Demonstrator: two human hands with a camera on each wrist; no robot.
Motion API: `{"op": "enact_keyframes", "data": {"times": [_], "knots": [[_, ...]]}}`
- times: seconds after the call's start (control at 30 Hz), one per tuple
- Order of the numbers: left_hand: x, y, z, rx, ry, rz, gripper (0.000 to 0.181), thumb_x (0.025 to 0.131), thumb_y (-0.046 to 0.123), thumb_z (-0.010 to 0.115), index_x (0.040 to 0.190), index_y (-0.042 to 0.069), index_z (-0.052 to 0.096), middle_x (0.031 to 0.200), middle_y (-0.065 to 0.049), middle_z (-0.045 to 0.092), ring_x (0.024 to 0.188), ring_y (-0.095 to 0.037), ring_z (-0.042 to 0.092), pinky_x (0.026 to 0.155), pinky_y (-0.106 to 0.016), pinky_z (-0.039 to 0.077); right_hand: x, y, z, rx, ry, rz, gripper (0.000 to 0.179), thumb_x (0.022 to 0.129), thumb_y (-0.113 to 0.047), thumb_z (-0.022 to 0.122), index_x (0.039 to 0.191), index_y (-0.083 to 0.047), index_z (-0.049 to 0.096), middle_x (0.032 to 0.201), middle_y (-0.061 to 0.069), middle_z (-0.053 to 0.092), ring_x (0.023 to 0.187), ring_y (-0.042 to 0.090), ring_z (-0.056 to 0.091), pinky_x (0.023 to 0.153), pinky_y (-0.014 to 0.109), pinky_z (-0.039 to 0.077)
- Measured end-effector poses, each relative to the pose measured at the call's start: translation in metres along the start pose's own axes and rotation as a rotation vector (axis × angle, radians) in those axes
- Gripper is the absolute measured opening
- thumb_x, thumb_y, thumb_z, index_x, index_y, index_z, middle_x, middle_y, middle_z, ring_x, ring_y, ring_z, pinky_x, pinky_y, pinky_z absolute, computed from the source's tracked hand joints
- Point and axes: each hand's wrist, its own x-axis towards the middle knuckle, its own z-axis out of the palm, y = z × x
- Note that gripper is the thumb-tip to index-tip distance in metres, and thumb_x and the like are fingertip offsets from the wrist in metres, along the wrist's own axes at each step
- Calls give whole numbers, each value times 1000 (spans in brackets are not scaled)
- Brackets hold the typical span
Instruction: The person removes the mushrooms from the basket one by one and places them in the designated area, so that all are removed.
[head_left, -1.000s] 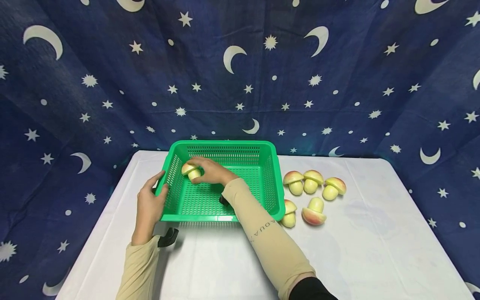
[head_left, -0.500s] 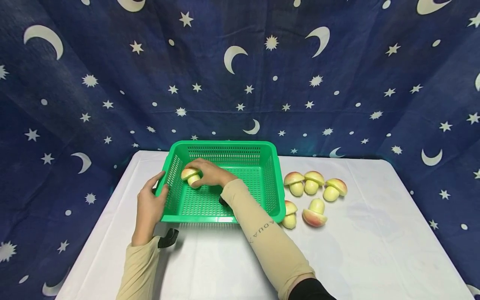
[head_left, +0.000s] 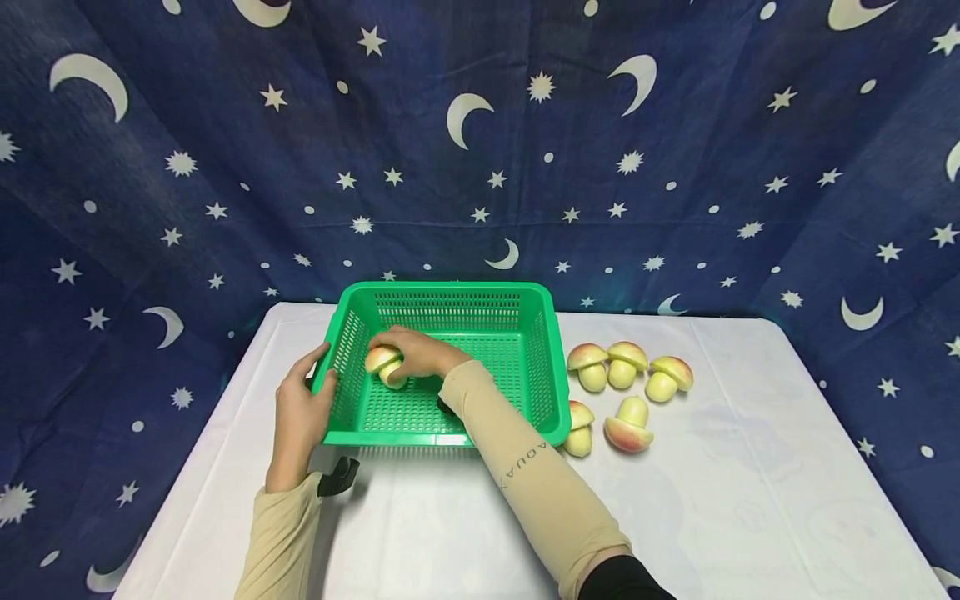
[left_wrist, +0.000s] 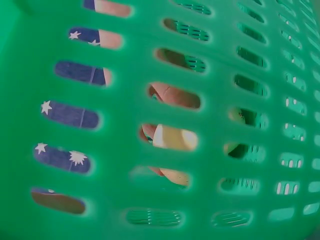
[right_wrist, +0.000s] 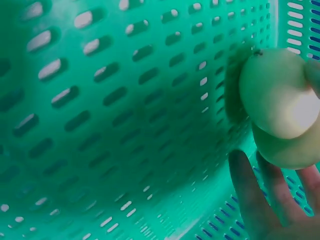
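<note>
Inside the green plastic basket (head_left: 442, 437), my right hand (head_left: 418, 352) holds a toy mushroom (head_left: 381, 360) with a reddish-yellow cap and a pale stem. It is low over the basket floor, near the left wall. In the right wrist view the pale mushroom (right_wrist: 277, 95) is close up, with fingers (right_wrist: 252, 195) below it. My left hand (head_left: 300, 417) grips the basket's left rim, its index finger and thumb at the edge. Through the slotted wall (left_wrist: 115, 145) in the left wrist view, bits of skin and the mushroom (left_wrist: 175, 137) show.
Several more toy mushrooms (head_left: 628, 425) lie on the white tablecloth (head_left: 750, 500) to the right of the basket. One mushroom (head_left: 577, 437) is partly behind the basket's right front corner. A dark blue curtain (head_left: 480, 167) with moons and stars hangs behind the table.
My right hand has moved the mushroom slightly toward me and lower in the basket. My left hand and the basket have stayed in place.
</note>
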Motion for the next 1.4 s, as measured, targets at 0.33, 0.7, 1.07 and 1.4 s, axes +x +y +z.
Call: {"op": "enact_keyframes", "data": {"times": [0.33,0.7,1.07,1.4], "knots": [[2,1,0,-25,-6,-14,45,100,10,56,145,12,53,139,-23,55,101,-39,69,64,-30,53,1,-1,1,3,-13,23,53,91,-11,72,141,-13,53,131,6,52,111,18,53,92,29,47],[1,3,-2,-48,-20,-26,45,100,11,55,145,12,52,135,-24,57,99,-39,69,58,-19,47,0,-5,2,-27,-52,14,58,89,-5,71,143,-15,53,134,7,51,109,17,52,89,27,46],[3,2,1,-44,-20,-20,46,99,10,55,145,13,53,119,-28,65,88,-35,69,55,-22,47,-4,-6,-4,2,14,4,57,86,-2,73,140,-12,56,131,8,53,108,18,53,89,27,46],[5,0,-1,-15,-18,-14,46,99,10,55,144,12,53,115,-26,66,72,-21,64,52,-23,46,-13,-14,-12,-19,73,-24,56,87,-1,73,140,-12,56,134,6,53,114,18,51,92,27,46]]}}
